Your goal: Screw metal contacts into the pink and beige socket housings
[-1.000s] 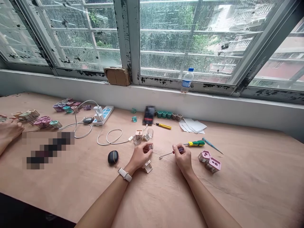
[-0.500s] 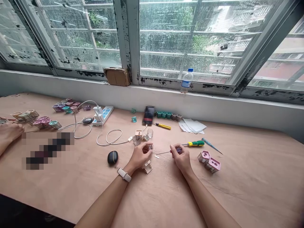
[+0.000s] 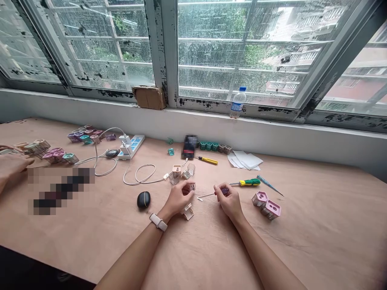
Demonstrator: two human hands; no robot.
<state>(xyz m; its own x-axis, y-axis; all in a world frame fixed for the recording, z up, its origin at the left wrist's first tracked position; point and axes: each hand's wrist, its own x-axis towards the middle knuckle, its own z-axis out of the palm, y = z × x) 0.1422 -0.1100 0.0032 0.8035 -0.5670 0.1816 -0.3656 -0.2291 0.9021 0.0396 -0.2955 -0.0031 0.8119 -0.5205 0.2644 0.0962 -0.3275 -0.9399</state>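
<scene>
My right hand (image 3: 229, 198) is closed around the dark handle of a thin screwdriver (image 3: 208, 195). Its tip meets a small pale strip (image 3: 200, 199) lying on the table. My left hand (image 3: 180, 195) pinches a small clear piece (image 3: 192, 187) between thumb and fingers, partly hidden by them. Beside that wrist lies an opened cream-coloured part (image 3: 188, 212). Just beyond my left hand stand a cream pencil sharpener (image 3: 176, 171) with two holes on top and some clear plastic pieces (image 3: 190, 170).
Two pink sharpeners (image 3: 271, 209) stand at right, near a green-yellow screwdriver (image 3: 249, 182) and a blue pointed tool (image 3: 269, 185). A yellow cutter (image 3: 207, 160), papers (image 3: 246, 160), a black oval case (image 3: 143, 200) and a power strip (image 3: 133, 146) surround. Another person's hand (image 3: 13, 163) is at far left.
My right hand has shifted slightly left, and the screwdriver tip has come to the pale strip. My left hand stays nearly still. The other person's hand at far left has moved.
</scene>
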